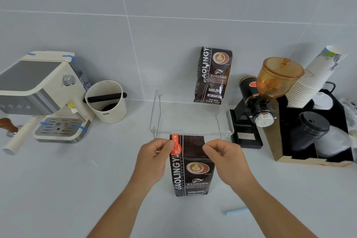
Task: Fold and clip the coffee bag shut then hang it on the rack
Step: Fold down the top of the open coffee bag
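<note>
A dark brown coffee bag (193, 168) with an orange label strip stands upright on the white counter just in front of me. My left hand (154, 157) pinches its upper left edge at the orange strip. My right hand (225, 155) pinches the upper right edge. The bag's top is unfolded and upright. A clear acrylic rack (191, 120) stands right behind the bag. A pale blue clip bar (235, 211) lies on the counter to the lower right, apart from both hands.
A second coffee bag (212, 75) leans on the tiled wall behind the rack. Left: an espresso machine (42, 94) and a white knock box (106, 102). Right: a black grinder (258, 102) with amber hopper, stacked paper cups (313, 81) and a box of lids.
</note>
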Motion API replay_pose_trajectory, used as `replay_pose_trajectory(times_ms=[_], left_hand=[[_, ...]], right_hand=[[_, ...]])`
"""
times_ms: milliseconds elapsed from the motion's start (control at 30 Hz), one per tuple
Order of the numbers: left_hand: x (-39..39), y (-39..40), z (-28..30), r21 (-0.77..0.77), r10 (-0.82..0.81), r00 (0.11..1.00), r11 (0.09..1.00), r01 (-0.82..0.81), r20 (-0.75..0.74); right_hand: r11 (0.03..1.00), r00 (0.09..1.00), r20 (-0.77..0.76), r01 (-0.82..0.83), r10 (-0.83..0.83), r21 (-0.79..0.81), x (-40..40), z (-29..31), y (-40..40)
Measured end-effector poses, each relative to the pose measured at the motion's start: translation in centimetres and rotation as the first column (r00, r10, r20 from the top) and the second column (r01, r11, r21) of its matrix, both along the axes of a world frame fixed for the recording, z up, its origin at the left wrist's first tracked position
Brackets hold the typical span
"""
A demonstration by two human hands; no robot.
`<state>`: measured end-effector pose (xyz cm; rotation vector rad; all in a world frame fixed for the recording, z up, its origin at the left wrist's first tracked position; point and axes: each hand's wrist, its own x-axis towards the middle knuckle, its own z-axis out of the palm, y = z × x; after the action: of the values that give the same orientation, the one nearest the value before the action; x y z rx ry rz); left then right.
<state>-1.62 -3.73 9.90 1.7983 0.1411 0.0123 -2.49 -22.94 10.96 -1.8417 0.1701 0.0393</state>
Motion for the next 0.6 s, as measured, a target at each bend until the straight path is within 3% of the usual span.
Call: replay_pose_trajectory(times_ms=[233,400,600], left_hand=[[0.2,0.5,0.2,-0.050,-0.043,0.996,0.998,0.039,-0.076],[0.1,0.7,0.9,-0.061,-0.041,0.998,0.997,0.038,-0.037],[-0.3,0.8,1.2,0.317,-0.206,0.967,0.936,0.151,0.148]], right_hand=[[0.999,1.000,0.001,-0.018,0.018,0.049,0.1,0.0,-0.3],[0.997,1.000,0.011,0.025,-0.026,0.074,0.0,0.4,-0.3],[0.992,0.994,0.098,-0.028,0.040,-0.123,-0.4,0.4,0.4]])
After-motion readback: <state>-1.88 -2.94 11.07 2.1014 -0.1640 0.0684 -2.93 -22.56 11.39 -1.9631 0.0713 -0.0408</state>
